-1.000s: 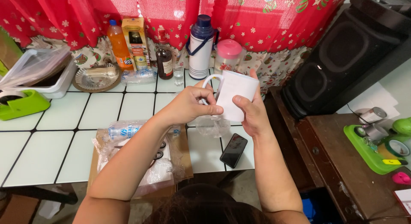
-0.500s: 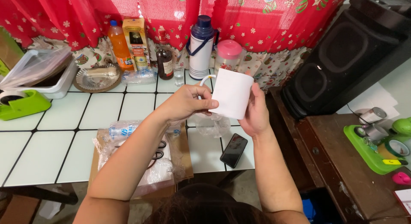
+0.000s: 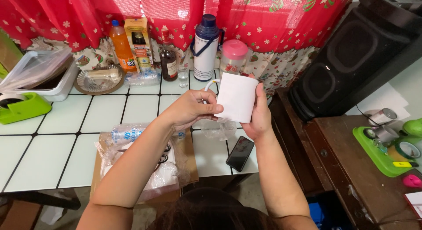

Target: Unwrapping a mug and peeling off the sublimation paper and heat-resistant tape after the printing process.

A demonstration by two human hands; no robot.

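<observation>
White mug point(image 3: 237, 97) sits in my grasp above the tiled table point(image 3: 52, 124), just over the crumpled plastic wrap point(image 3: 217, 129) and near the black phone point(image 3: 240, 152). My right hand point(image 3: 257, 120) cups its side; my left hand point(image 3: 191, 109) pinches by the handle. I judge a firm, level hold keeps it from slipping.

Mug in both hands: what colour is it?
Plain white; the mug and its handle show best in the head view.
</observation>
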